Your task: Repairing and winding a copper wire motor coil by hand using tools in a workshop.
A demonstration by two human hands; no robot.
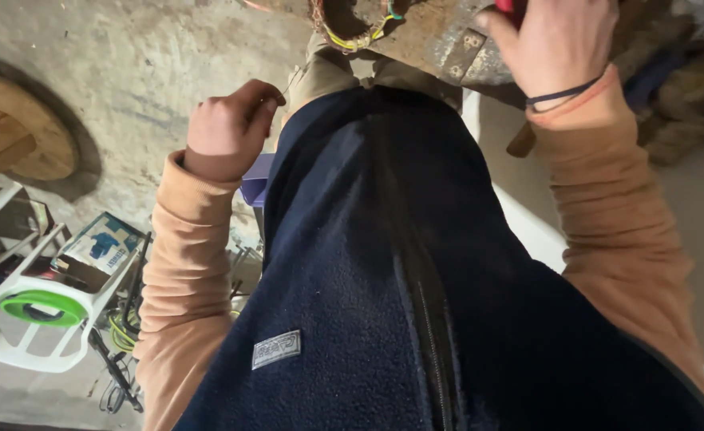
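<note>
The left hand is curling into a loose fist, with thumb and forefinger pinching a thin wire that is running up and to the right from the pinch toward a bundle of yellow and green wires. Below and left of that grip, a white plastic rack with a green ring is standing on the concrete floor. Between the two hands, a dark navy fleece vest is filling the view. The right hand is closing around a red object, mostly cut off by the top edge, just above a rusty metal surface. How tightly it is gripping cannot be told.
</note>
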